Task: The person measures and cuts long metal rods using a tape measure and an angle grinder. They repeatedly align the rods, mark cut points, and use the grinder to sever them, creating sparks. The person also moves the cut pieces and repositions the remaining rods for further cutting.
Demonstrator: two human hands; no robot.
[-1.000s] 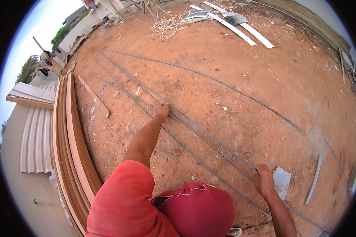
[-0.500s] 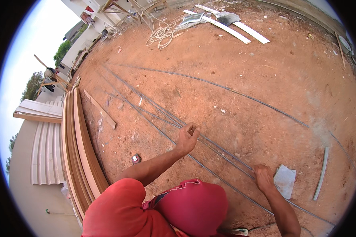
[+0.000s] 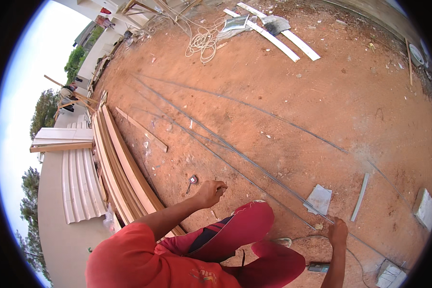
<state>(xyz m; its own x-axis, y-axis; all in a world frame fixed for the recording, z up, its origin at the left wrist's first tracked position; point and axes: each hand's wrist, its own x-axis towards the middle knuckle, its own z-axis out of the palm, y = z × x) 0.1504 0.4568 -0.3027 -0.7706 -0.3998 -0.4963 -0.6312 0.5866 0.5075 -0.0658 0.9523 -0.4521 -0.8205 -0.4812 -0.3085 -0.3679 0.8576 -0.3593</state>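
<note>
Long thin grey metal rods (image 3: 269, 176) run diagonally over the reddish dirt. My right hand (image 3: 338, 234) is closed around them at lower right, beside a pale square tile (image 3: 318, 199). Raised over the dirt in front of my knee is my left hand (image 3: 210, 194). Its fingers are curled, nothing shows in them, and it is apart from the rods. A small tape measure (image 3: 193, 180) lies just beyond it. Another rod (image 3: 254, 186) lies between my knee and the held ones, and a farther one (image 3: 273, 115) stretches across the middle.
Long wooden boards (image 3: 125, 168) are stacked along the left, by a corrugated sheet (image 3: 79, 187). A narrow pale strip (image 3: 359, 197) and a white block (image 3: 425, 210) lie at right. By my feet is a grey-green object (image 3: 318, 267). Coiled cable (image 3: 204, 44) and white planks (image 3: 269, 38) lie far off.
My left hand has come away from the rods, back toward my body. My right hand has moved lower and to the right, still at the rods. The view has shifted, showing blocks at right.
</note>
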